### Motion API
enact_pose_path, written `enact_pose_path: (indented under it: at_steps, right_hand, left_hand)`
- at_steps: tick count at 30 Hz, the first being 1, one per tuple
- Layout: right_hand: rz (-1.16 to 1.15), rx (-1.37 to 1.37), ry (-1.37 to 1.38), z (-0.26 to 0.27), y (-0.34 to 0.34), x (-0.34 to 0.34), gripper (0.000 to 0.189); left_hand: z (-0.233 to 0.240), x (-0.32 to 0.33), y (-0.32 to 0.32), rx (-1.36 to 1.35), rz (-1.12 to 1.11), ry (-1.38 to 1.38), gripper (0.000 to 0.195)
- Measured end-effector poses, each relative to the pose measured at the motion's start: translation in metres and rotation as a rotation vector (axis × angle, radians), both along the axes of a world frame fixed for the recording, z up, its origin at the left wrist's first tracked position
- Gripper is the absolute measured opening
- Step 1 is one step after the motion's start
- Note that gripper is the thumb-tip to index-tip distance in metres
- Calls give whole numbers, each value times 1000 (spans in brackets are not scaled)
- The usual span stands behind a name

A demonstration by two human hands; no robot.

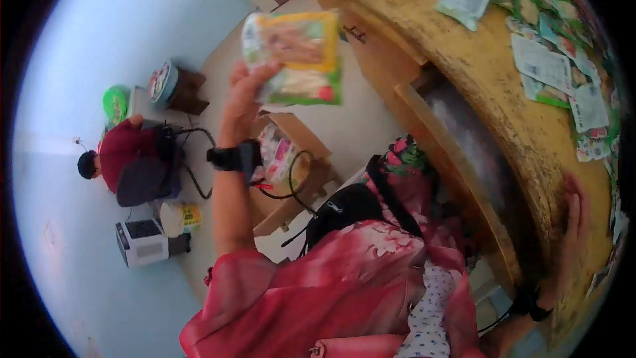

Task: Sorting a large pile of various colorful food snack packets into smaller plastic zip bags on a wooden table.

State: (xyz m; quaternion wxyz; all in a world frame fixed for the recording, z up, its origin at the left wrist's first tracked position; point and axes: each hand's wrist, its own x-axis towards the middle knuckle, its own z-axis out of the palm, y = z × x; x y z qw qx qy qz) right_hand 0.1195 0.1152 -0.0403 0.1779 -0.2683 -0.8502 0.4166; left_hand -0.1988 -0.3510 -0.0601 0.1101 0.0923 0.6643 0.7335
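My left hand (253, 82) grips a printed plastic food packet (298, 59) in yellow, green and white, raised over the floor. The packet is blurred, and I cannot tell whether a second one lies against it. A black band with a dark device (236, 156) circles my left wrist. At the right, my right hand (574, 214) lies blurred on the edge of the worn yellow wooden table (477, 59), fingers extended and nothing visible in them. Several packets lie farther across the table, including a white-backed one (541, 62) and a pale one (464, 1).
Below my left arm stands an open cardboard box (293, 124) holding packets, with a black cable (293, 179) looping over it. An open drawer (462, 129) juts from the table. Another person (131, 159) sits by the wall, near a white air cooler (144, 241) and a bucket (174, 219).
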Motion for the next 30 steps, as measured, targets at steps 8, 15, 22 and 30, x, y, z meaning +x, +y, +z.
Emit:
enact_pose_path:
  at_steps: [8, 15, 22, 30]
  right_hand:
    - [59, 149, -62, 1, -6, -2, 38]
    - [115, 252, -93, -6, -12, -10, 35]
    - [105, 326, -98, -9, -16, -8, 31]
    - [96, 421, -123, -13, -18, -9, 29]
  left_hand:
    - [-86, 11, -169, -574, 173, -98, 28]
    - [-219, 52, -270, -1349, -109, -148, 34]
    - [-264, 74, -220, -1135, -322, -226, 40]
    - [-310, 66, -204, -1291, -325, 11, 37]
